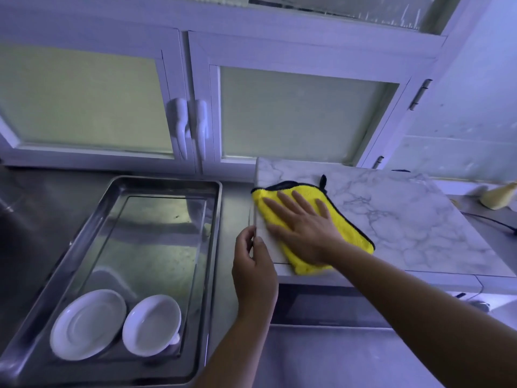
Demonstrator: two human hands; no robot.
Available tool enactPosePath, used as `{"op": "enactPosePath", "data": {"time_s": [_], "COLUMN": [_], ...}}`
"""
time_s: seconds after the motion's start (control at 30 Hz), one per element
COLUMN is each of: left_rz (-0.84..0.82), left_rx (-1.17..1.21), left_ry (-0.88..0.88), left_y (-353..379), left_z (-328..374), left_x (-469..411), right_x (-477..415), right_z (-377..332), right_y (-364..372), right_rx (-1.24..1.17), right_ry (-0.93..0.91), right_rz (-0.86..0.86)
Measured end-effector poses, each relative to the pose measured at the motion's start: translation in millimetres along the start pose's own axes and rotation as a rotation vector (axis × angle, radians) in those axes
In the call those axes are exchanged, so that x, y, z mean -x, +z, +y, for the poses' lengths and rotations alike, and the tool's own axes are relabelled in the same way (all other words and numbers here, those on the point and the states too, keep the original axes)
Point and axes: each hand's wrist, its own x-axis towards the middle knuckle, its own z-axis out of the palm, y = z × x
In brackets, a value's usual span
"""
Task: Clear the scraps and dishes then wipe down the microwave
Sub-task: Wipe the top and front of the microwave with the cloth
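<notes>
R hand (303,229) flat on yellow cloth (353,237) atop microwave (405,225), L hand (254,271) pinch grip on its edge

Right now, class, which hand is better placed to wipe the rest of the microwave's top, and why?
Right. The right hand lies flat on the yellow cloth on the microwave top; the left hand grips the top's left edge, off the cloth.
</notes>
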Motion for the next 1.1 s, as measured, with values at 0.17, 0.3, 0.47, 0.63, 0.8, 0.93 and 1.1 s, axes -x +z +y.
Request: {"op": "enactPosePath", "data": {"time_s": [0.17,0.3,0.47,0.63,0.8,0.93,1.1], "left_rz": [0.022,0.03,0.05,0.022,-0.079,-0.335,-0.324], "left_rx": [-0.084,-0.129,-0.125,-0.169,-0.461,-0.916,-1.196], "left_ry": [0.076,0.105,0.111,0.152,0.116,0.122,0.179], "left_y": [-0.9,-1.8,-2.7,-5.1,-3.9,18.2,36.1], "left_z": [-4.1,-4.2,4.4,15.2,24.9,45.8,43.8], "left_x": [-0.6,-2.3,-2.5,5.8,-5.1,-23.3,-22.3], "right_x": [-89.6,-132.4,-133.9,-68.2,43.1,102.2,85.5], "right_z": [48.0,69.0,70.6,74.0,80.0,84.0,91.5], "right_y": [-15.0,-23.9,-28.0,-18.6,-4.4,3.9,-2.5], "right_rx": [-0.008,-0.003,-0.004,0.004,-0.004,0.03,0.014], "right_ry": [0.157,0.183,0.171,0.149,0.106,0.118,0.167], "right_rz": [0.034,0.03,0.037,0.009,0.008,0.017,-0.007]}}
